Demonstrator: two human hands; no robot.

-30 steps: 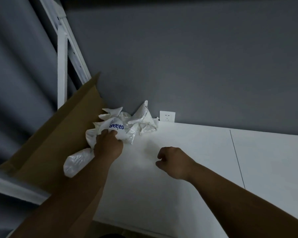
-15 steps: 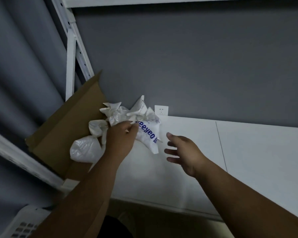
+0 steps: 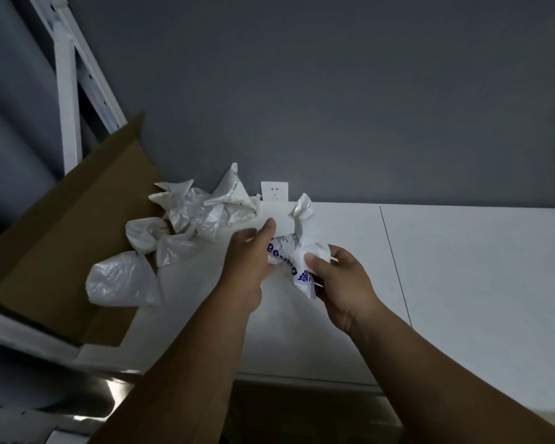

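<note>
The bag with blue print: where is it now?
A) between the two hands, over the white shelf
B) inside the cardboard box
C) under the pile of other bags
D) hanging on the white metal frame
A: the bag with blue print sits between the left hand and the right hand, which pinches it, over the white shelf.

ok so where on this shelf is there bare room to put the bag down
Right of the seam the white shelf is bare to the frame edge; the patch between the printed bag and the front lip is bare too. Back left is crowded: loose plastic bags lie from the cardboard box to the socket.
</note>
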